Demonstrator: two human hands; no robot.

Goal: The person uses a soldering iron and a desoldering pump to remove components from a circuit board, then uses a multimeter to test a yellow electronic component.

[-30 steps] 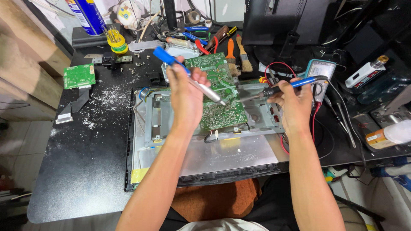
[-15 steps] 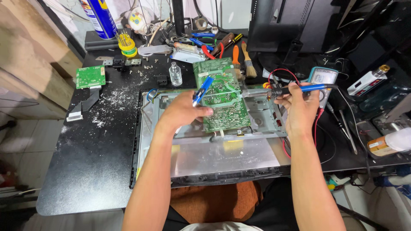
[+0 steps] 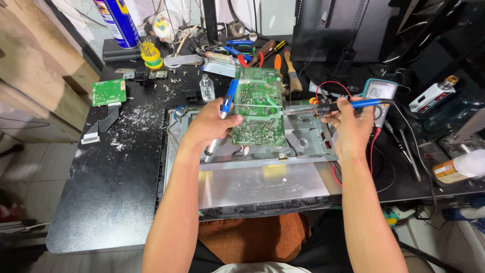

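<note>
Currently the left hand (image 3: 211, 124) is gripping both a blue-and-silver desoldering pump (image 3: 221, 120) and the left edge of a green circuit board (image 3: 257, 107), fingers clamped around the two together; the board is standing tilted up, solder side facing the camera, over the metal chassis (image 3: 252, 177) of a flat monitor lying near the worktop's front edge. Meanwhile the right hand (image 3: 352, 126) is holding a blue-handled soldering iron (image 3: 339, 106), fingers closed on its grip, the tip pointing left toward the board's right edge; whether tip and board are touching cannot be told. Behind that hand a multimeter (image 3: 380, 92) is lying with red leads trailing. Toward the back edge pliers, screwdrivers and a brush (image 3: 292, 75) are lying, a spray can (image 3: 119, 23) is standing at the back left, and a small green board (image 3: 108, 91) is sitting near the left edge amid white debris on the black worktop (image 3: 111, 202)
</note>
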